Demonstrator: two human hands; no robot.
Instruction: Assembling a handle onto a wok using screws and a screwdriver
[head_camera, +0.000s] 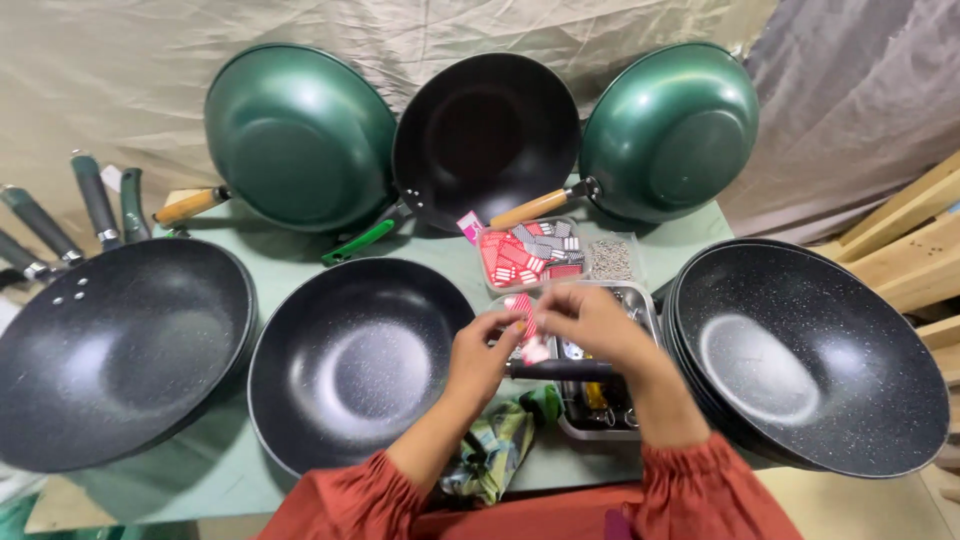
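My left hand (480, 352) and my right hand (592, 322) meet above a metal tray (648, 300) and together pinch a small red-and-white tag (526, 318). A dark handle (560, 369) runs across just under my hands, over the tray. Left of my hands lies a black speckled wok (350, 360). Behind the tray stands a clear box of red and grey tags (528, 255) next to a box of small metal parts (610, 260).
A stack of black speckled woks (810, 355) sits at right, another black wok (115, 345) at left. Two green woks (295, 135) (672, 130) and a black one (487, 135) lean against the back cloth. Loose handles (95, 200) lie far left. A green patterned cloth (495, 455) lies near me.
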